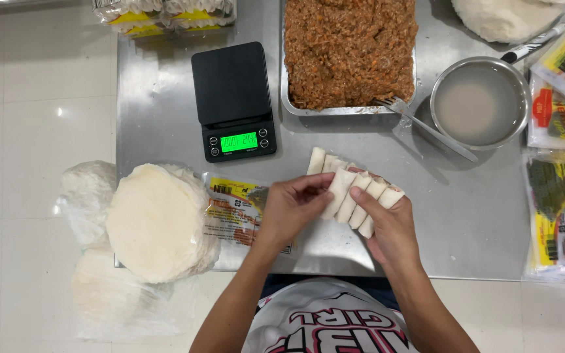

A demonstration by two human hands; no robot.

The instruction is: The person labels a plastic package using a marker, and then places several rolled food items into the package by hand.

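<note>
Where the steel table stands on pale floor tiles, your left hand and right hand close their fingers on a rolled wrapper mid-frame, touching the row of rolls. Scale, filling tray, fork and bowl sit above; wrapper stack lower left.

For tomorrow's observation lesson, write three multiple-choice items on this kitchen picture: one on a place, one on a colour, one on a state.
1. Where does the metal fork rest?
A. against the filling tray
B. on the scale
C. on the floor

2. What colour is the display of the black digital scale?
A. red
B. green
C. blue

3. What do the left hand and right hand do?
A. hang free
B. hold pale rolled wrappers
C. grip the fork

Key: 1 A, its tines touch the steel tray of brown minced filling; 2 B, it glows green; 3 B, fingers press the rolls.
</note>
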